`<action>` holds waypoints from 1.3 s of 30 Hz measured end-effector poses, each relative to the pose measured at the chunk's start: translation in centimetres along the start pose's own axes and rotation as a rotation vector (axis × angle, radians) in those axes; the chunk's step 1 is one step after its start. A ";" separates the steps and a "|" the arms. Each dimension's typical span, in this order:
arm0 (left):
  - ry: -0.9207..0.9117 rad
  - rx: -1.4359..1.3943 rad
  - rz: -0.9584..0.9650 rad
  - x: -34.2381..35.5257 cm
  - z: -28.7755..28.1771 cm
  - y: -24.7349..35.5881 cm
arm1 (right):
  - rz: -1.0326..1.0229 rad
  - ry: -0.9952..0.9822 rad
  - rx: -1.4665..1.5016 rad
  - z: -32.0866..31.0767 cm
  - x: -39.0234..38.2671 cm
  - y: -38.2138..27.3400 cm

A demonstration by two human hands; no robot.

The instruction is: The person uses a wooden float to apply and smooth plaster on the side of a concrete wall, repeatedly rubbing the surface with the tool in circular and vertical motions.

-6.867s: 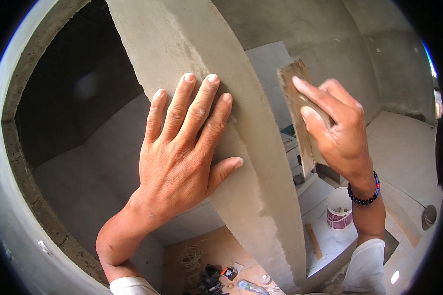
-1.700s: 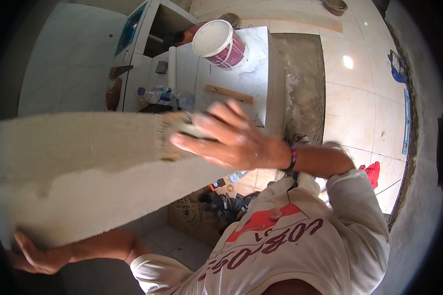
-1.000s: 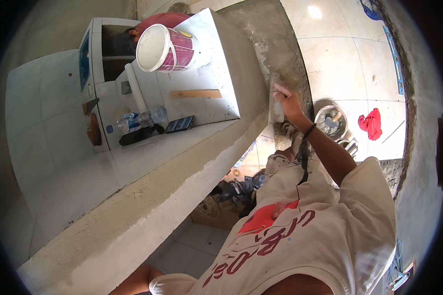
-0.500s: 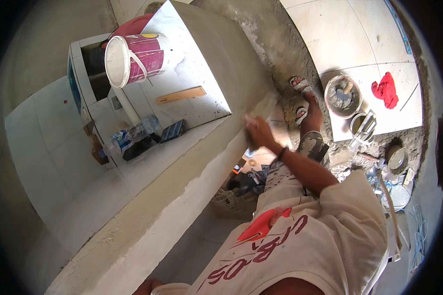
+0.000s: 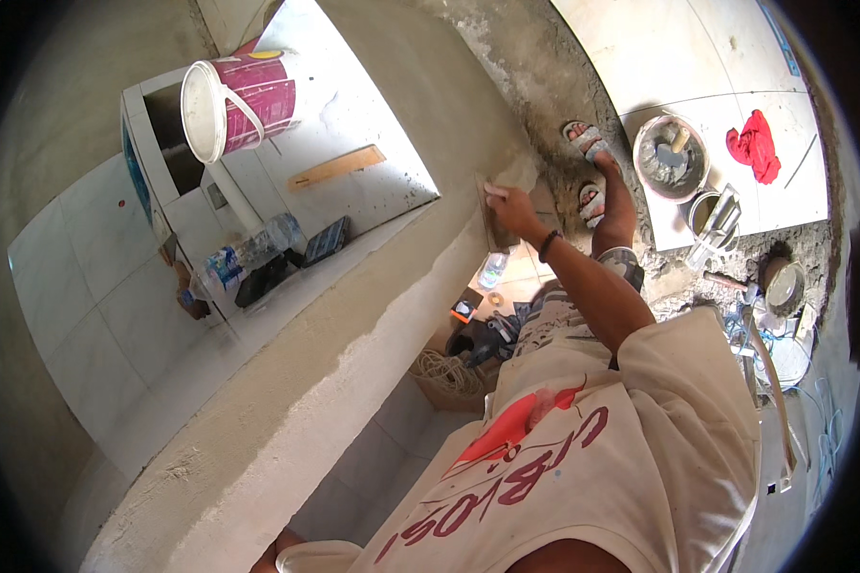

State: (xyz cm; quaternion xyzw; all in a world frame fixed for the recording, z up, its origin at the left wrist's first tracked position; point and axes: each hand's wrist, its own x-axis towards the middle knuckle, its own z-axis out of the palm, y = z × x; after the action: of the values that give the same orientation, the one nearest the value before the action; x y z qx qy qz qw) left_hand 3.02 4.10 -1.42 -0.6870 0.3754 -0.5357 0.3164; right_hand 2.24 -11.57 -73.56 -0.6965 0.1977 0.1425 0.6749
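Grey and long, the wall (image 5: 344, 339) runs from 7 o'clock up to 1 o'clock. A white table (image 5: 354, 105) is at 11 o'clock, and a purple and white bucket (image 5: 253, 100) sits on it. A flat board (image 5: 491, 227) is at the wall's end near 1 o'clock, with your right hand (image 5: 514, 212) closed around it. Your left hand is out of sight, so I can't tell its grip.

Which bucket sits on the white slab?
The purple-and-white bucket; the mortar-filled bucket beside the red cloth and the small bucket holding tools are down on the floor.
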 end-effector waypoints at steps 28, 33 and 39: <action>-0.043 0.015 0.071 -0.8 -2.2 -0.7 | -0.386 -0.038 0.221 -1.6 -9.0 -16.1; -0.038 0.003 0.080 -0.7 -2.4 -0.9 | -0.261 0.044 0.078 -0.2 -8.0 -8.4; -0.053 0.017 0.091 -0.8 -3.0 -0.8 | -0.362 -0.066 0.187 -1.3 -9.2 -15.6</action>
State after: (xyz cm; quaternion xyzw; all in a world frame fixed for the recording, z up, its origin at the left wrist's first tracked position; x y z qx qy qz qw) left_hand 0.09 5.10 -0.45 -0.6806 0.3932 -0.5054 0.3559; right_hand 1.33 -11.89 -55.41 -0.6499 0.0593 0.0228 0.7573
